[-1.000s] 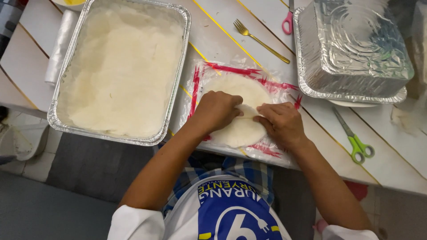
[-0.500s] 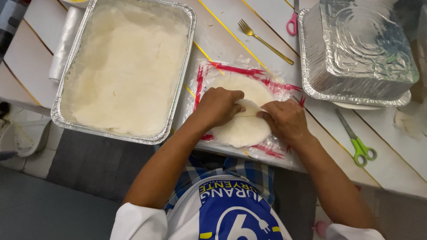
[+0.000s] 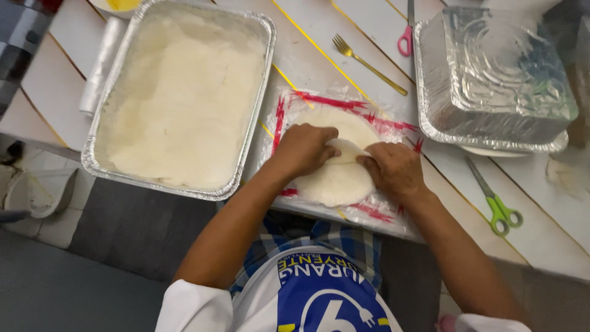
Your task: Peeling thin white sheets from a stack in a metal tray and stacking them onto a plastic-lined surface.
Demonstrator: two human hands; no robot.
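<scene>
My left hand (image 3: 304, 149) curled over the round dough sheet (image 3: 335, 178), my right hand (image 3: 393, 170) pinching its folded edge, fingertips seemingly closed on it, dough on the red-striped plastic wrap (image 3: 381, 212), beside the foil tray (image 3: 110, 172)

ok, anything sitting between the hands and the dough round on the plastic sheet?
Nothing visible. The left hand and right hand are already on the dough round, pinching a folded flap at its middle. The foil tray of dough, fork and green scissors lie off to the sides.
</scene>
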